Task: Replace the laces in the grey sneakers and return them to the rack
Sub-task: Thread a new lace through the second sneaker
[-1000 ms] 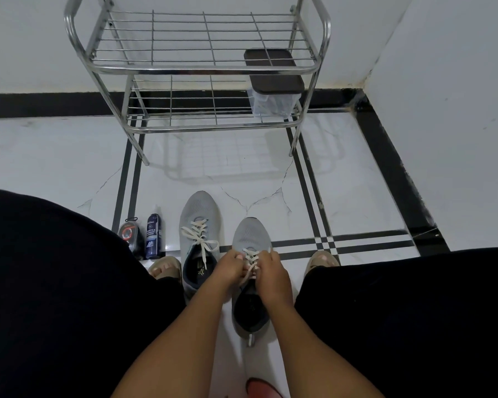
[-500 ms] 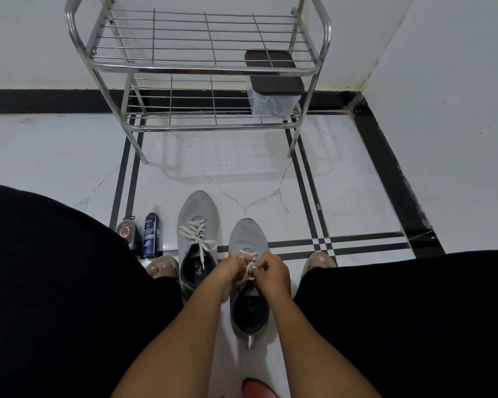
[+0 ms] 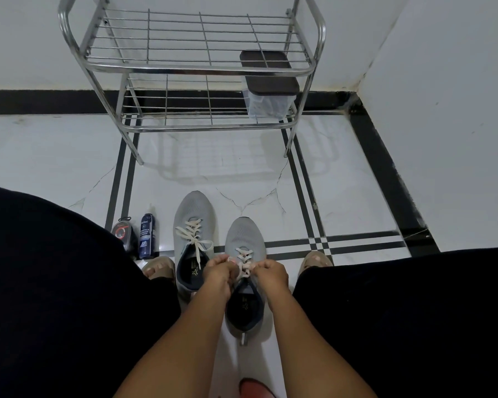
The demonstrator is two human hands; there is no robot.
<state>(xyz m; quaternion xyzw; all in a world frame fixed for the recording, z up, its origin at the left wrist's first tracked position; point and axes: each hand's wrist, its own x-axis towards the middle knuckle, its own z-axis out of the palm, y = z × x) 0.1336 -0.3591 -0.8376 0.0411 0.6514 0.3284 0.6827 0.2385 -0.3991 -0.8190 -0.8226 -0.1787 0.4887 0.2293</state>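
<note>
laces were the whole game: both hands worked at the right sneaker (image 3: 243, 239), the left hand (image 3: 219, 271) and right hand (image 3: 270, 272) each pinching a cream lace (image 3: 244, 261) end over its tongue. the left sneaker (image 3: 194, 225) sat laced alongside on the tiled floor (image 3: 242, 173), between the person's feet, well short of the rack (image 3: 202, 67). flat cotton lace looked soft and limp, best pinched near the tips; the mesh shoes seemed light, easiest lifted by the heel collar.

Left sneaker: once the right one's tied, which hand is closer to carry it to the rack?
Probably the left hand: the left sneaker lies right beside it, laced, while the right hand is across the right sneaker. Both now pinch its lace.
</note>
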